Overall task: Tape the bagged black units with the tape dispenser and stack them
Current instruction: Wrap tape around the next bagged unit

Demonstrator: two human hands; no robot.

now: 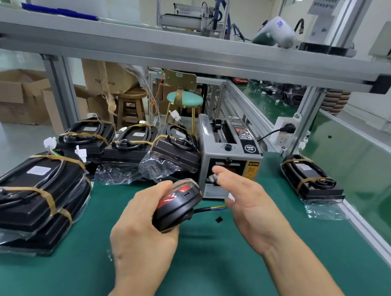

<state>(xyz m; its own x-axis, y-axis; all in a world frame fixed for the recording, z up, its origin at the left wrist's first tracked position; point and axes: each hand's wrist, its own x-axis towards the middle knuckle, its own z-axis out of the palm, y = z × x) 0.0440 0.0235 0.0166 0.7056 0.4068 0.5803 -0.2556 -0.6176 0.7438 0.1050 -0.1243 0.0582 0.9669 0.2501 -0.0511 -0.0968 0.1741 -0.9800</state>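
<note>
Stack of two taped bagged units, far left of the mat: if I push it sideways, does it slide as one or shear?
The stack of two taped bagged units would probably shear: glossy plastic lies between the units, so the top may slip. The units look rigid and fairly heavy. The loose bag ends would likely crumple on the green mat.

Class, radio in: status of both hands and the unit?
Left hand grips black unit. Right hand open at tape dispenser. Taped stack left. Nothing blocking.
</note>
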